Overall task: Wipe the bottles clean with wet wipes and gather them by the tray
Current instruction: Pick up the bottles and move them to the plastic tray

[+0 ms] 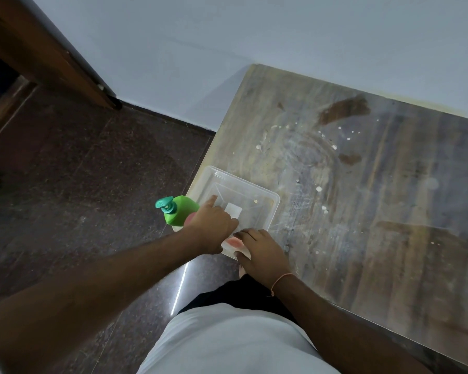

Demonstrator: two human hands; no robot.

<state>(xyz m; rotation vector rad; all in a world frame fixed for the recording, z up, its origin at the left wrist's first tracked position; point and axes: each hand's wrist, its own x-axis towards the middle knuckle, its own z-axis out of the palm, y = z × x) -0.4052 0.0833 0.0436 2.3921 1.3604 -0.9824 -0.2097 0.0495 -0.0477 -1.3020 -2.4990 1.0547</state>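
I count one green pump bottle (180,213), label unreadable, held at the tray's (265,201) left edge by my left hand (214,225), fingers curled round it. One clear tray on the counter (362,211) corner. Right hand (260,249) grips a white wipe (234,242) at the tray's near rim.
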